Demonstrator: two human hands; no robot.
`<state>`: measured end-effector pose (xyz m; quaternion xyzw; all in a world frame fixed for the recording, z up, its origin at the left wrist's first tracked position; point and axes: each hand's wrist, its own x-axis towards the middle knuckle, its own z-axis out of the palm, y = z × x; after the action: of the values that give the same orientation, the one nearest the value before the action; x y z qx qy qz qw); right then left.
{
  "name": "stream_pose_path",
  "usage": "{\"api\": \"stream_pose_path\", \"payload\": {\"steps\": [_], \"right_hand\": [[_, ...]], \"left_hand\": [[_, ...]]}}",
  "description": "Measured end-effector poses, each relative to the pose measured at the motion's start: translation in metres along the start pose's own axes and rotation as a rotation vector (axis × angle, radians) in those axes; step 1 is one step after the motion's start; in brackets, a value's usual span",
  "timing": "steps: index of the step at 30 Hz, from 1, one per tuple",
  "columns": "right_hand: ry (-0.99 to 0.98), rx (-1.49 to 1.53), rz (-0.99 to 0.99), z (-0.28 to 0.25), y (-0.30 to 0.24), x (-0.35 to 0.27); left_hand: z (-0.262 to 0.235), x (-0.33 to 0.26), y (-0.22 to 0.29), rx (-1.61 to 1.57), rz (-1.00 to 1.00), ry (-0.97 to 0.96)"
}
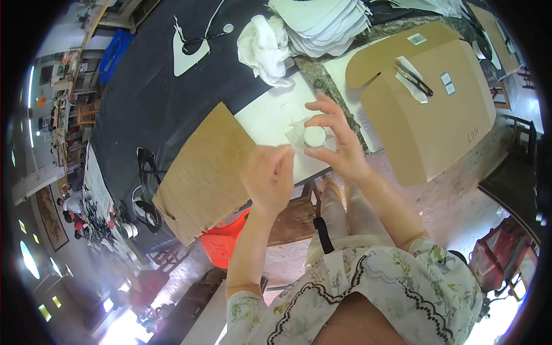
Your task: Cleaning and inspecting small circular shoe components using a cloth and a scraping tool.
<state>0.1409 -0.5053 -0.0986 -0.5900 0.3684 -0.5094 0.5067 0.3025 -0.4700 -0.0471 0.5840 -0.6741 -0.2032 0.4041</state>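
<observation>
My right hand (343,144) grips a small round white cap-like piece (314,137) between thumb and forefinger, its other fingers raised. Behind that piece shows a pale, thin, see-through sheet or wrapper (295,135) with pointed corners. Close by on the left, my left hand (268,177) is closed, its fingertips pinched near the sheet's lower edge. Whatever those fingers may hold is hidden and slightly blurred. Both hands are over a white board (270,109) at the table's near edge.
A brown cardboard sheet (204,167) lies left, a larger cardboard piece (437,123) with tweezers (415,79) right. Farther back are a crumpled white cloth (263,49), stacked white cut pieces (325,26) and a white cutout (190,57). A red stool (221,244) stands below the table.
</observation>
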Motion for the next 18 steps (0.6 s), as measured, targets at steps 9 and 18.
{"api": "stream_pose_path", "payload": {"steps": [9, 18], "right_hand": [[-0.025, -0.069, -0.071, 0.003, 0.006, 0.002], [0.022, 0.05, -0.075, 0.025, 0.006, -0.003]], "left_hand": [[-0.017, 0.025, 0.042, 0.484, 0.677, -0.475], [-0.012, 0.092, 0.046, 0.192, 0.254, -0.816]]}}
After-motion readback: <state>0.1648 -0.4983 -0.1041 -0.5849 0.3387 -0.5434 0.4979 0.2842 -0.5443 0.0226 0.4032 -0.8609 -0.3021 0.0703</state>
